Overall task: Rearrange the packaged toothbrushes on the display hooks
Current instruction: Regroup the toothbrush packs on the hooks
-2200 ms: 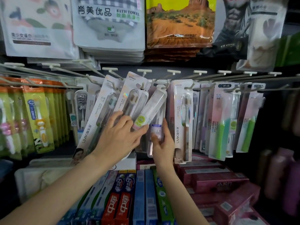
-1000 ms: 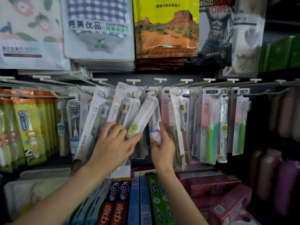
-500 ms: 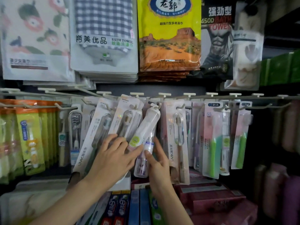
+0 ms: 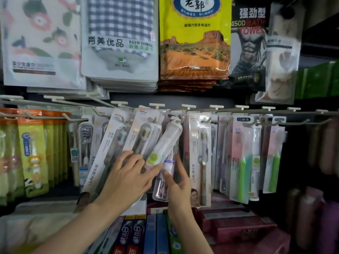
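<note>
The left hand (image 4: 128, 177) lay spread over a fan of packaged toothbrushes, fingers only slightly bent and pressing flat on the cards, with the thumb reaching right; it gripped nothing that could be seen. Under it three packs leaned with their tops to the right: a long white LMK pack (image 4: 102, 158) showing a dark-bristled brush behind clear plastic; a SPRING pack (image 4: 141, 129) with a pale peach card and a brown-headed brush; and a slim clear tube pack (image 4: 167, 142) with a white top and a round yellow-green sticker low down, its top hanging on a display hook (image 4: 180, 117).

The right hand (image 4: 177, 182) stood just beside the left, fingers upright and a little curled around a small clear pack (image 4: 165, 178) with a purple label, thumb in front of it and fingers behind; the pack hung lower than its neighbours, and whether it was on a hook could not be told.

To the right another LMK pack (image 4: 200, 158) hung straight, white-pink with a face printed at its foot; further right hung pink-backed packs with green-handled brushes (image 4: 242, 167).

At far left were green and orange children's brush packs (image 4: 33, 153); above hung bagged bath towels (image 4: 121, 43); below lay toothpaste boxes (image 4: 135, 235), red, blue and green.
</note>
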